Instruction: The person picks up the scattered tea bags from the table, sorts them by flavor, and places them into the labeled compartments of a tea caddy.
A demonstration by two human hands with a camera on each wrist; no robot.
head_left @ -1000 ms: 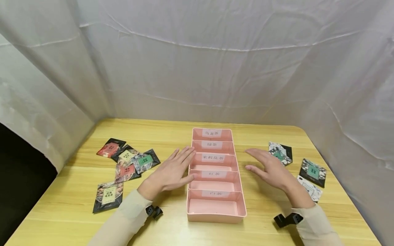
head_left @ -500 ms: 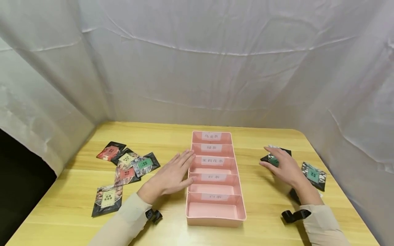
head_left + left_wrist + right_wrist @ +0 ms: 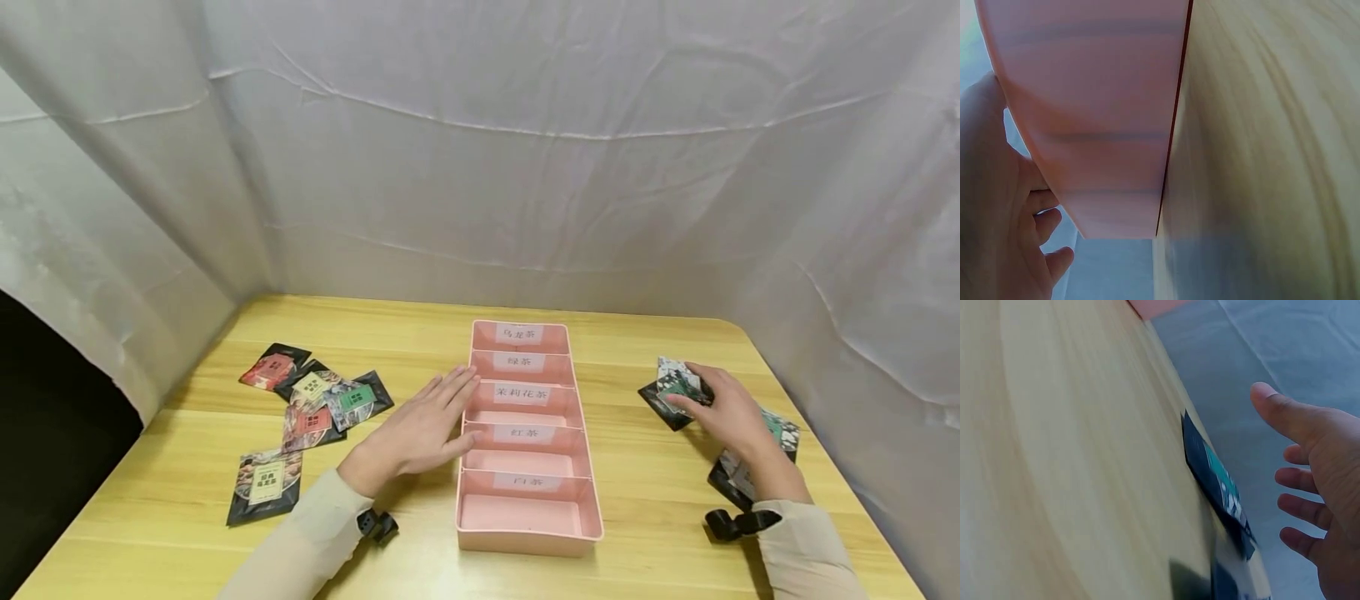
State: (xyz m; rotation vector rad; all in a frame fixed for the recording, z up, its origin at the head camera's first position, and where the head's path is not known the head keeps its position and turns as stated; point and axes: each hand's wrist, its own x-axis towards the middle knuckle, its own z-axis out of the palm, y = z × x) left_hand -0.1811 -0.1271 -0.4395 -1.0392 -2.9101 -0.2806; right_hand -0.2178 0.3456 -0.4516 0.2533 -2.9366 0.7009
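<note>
A long pink divided box (image 3: 525,542) with paper labels on its dividers stands mid-table. My left hand (image 3: 416,429) lies along its left side, fingers straight and fingertips at the rim; the left wrist view shows the thumb and fingers (image 3: 1047,225) beside the box wall. My right hand (image 3: 731,417) hovers over tea sachets (image 3: 666,410) at the right, black with green and white print. In the right wrist view, the right hand (image 3: 1322,481) has its thumb and fingers apart with nothing between them, and a sachet (image 3: 1210,475) lies below on the table.
Several overlapping tea sachets (image 3: 309,425) with red, green and cream labels lie on the left of the table (image 3: 420,567). More sachets (image 3: 731,477) lie under and beside the right forearm. A pale curtain (image 3: 510,167) hangs behind.
My right hand has moved rightward from near the box to above the sachets, uncovering a dark sachet corner. The left hand keeps its place at the box.
</note>
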